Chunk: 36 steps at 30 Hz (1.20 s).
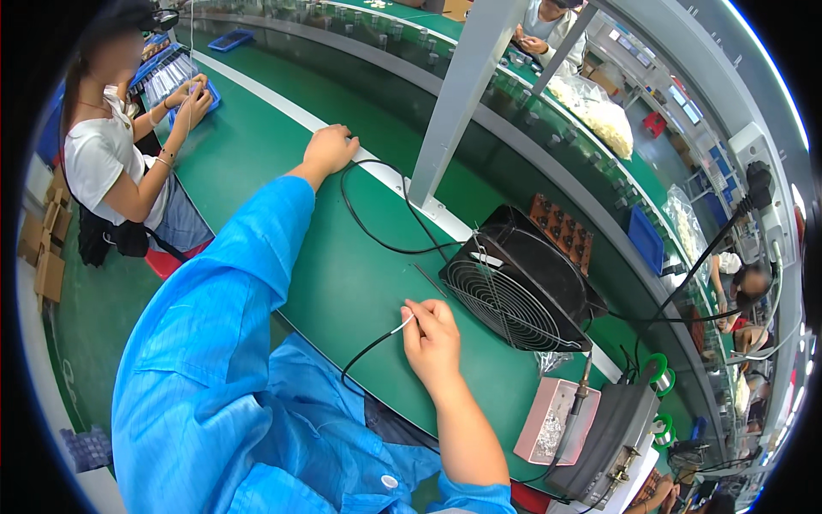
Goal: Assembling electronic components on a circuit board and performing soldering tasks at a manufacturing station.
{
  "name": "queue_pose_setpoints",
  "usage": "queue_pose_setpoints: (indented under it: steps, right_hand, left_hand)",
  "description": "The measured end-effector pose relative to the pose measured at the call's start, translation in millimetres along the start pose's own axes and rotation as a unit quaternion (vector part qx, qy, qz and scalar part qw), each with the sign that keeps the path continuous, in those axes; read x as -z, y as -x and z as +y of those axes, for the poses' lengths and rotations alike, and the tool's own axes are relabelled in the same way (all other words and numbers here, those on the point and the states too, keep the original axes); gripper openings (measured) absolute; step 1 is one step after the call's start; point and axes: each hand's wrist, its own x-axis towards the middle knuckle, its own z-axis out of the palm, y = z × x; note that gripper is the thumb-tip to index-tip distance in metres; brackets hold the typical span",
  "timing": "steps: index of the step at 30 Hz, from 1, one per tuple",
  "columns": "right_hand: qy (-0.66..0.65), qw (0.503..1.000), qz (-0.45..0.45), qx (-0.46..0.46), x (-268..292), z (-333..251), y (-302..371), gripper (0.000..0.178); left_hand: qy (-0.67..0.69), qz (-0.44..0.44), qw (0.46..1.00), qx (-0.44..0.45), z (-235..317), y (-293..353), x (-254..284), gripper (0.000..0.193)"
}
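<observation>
Between the thumb and fingers of my right hand [432, 338] is the white end of a black cable [364, 353]. The rest of this cable curves down past the near edge of the green table [330, 283]. My left hand [331, 150] is at the table's far edge, by the white rail [282, 118], with its fingers curled. Whatever those fingers may grip is hidden. Close to that hand, another black cable loops [347, 201] over the table toward a black fan [509, 287] with a round wire grille. A thin dark rod [430, 280] lies before the fan.
A grey post [462, 103] rises behind the rail. At right are a pink box [548, 424], a soldering iron [582, 390], a dark machine [599, 437] and green spools [656, 373]. A co-worker [128, 171] sits at left beside blue trays [205, 98]. A conveyor [385, 56] curves behind.
</observation>
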Motion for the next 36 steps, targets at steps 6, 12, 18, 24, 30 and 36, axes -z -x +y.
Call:
queue_pose_setpoints:
  steps: [6,12,18,24,30,36]
  right_hand:
    - [0.021,0.999,0.003,-0.026,4.4,1.7,-2.3,0.015]
    - [0.036,0.998,-0.018,-0.039,4.0,10.9,-0.7,0.020]
    - [0.030,0.999,-0.013,-0.038,2.6,9.4,0.7,0.011]
    - [0.017,0.998,-0.007,-0.064,-1.3,4.1,1.7,0.007]
    - [0.015,1.000,0.019,-0.018,8.7,19.4,3.0,0.010]
    - [0.003,1.000,0.006,-0.016,6.1,24.1,2.7,0.007]
  left_hand:
    - [0.007,0.017,1.000,-0.011,-1.5,-1.4,-5.0,0.037]
    - [0.008,0.029,0.999,-0.023,-3.5,-2.3,-7.6,0.037]
    - [-0.001,-0.013,1.000,0.008,2.4,0.1,0.9,0.039]
    - [-0.008,0.046,0.998,-0.033,-13.6,-2.0,-12.0,0.038]
    - [0.033,0.000,0.999,-0.031,4.3,-9.2,-21.1,0.042]
    - [0.015,-0.025,0.999,-0.031,-20.3,-15.4,-17.4,0.044]
